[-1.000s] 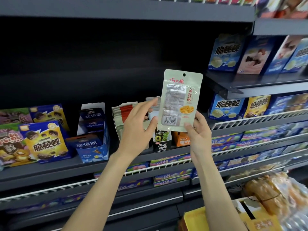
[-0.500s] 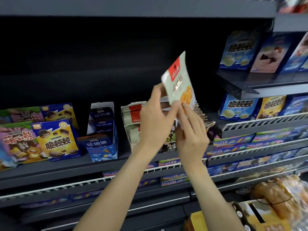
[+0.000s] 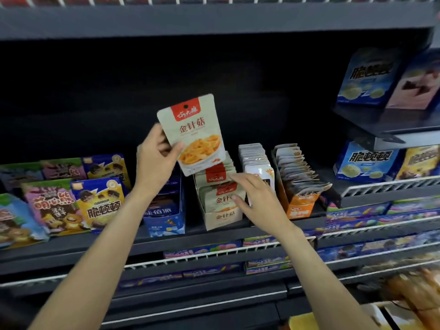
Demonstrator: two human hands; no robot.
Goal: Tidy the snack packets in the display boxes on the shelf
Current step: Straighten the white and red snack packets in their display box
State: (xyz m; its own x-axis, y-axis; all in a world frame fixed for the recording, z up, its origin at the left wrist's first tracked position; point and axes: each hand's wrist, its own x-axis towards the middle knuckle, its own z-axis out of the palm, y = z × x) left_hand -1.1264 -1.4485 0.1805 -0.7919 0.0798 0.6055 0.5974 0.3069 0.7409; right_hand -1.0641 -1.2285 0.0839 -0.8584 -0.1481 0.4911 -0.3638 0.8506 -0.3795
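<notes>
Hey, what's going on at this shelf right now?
A person is tidying snack packets. Their left hand holds one beige packet up above the shelf, front facing out. Their right hand reaches into the beige display box below, fingers on the matching packets standing in it. The held packet is not yet in the box.

Dark shelf (image 3: 214, 236), carrying from left: colourful snack bags (image 3: 47, 206), a yellow-and-blue box (image 3: 100, 203), a blue display box (image 3: 165, 215), a beige display box (image 3: 222, 217) packed with red-topped packets, a row of white packets (image 3: 256, 158), an orange display box (image 3: 298, 208) of fanned packets
</notes>
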